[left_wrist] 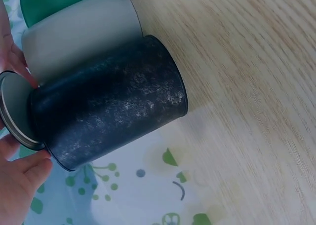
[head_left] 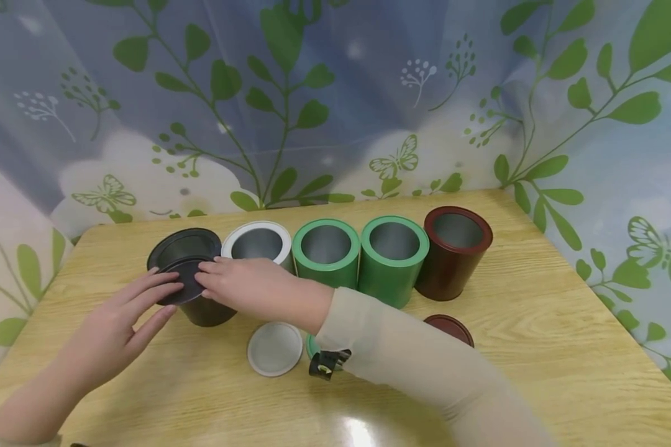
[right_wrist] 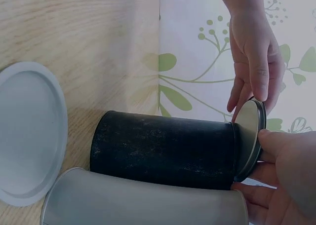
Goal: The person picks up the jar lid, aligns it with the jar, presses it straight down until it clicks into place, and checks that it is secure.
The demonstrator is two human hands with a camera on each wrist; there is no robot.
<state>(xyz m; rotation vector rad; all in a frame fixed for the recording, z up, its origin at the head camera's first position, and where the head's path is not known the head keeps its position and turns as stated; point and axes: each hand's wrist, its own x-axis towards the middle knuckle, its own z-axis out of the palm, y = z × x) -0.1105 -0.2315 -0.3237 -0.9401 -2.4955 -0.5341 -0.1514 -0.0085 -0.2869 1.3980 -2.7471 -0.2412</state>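
A black lid point(head_left: 186, 284) lies tilted over the mouth of a black can point(head_left: 208, 312), at the left end of a row of cans. My left hand point(head_left: 109, 326) pinches the lid's left edge between thumb and fingers. On the opposite edge, my right hand point(head_left: 260, 287) holds it too, its thumb point(right_wrist: 271, 141) on the lid in the right wrist view. The can stands upright with part of its mouth uncovered behind the lid. In the left wrist view, the lid's pale underside point(left_wrist: 17, 106) shows next to the can's rim.
Right of the black can stand a white-rimmed can point(head_left: 284, 239), two green cans point(head_left: 325, 276) and a dark red can point(head_left: 444, 273), all uncovered. In front lie a white lid point(head_left: 275, 349), a dark red lid point(head_left: 451, 327) and a green lid point(head_left: 312, 346), mostly hidden by my right arm.
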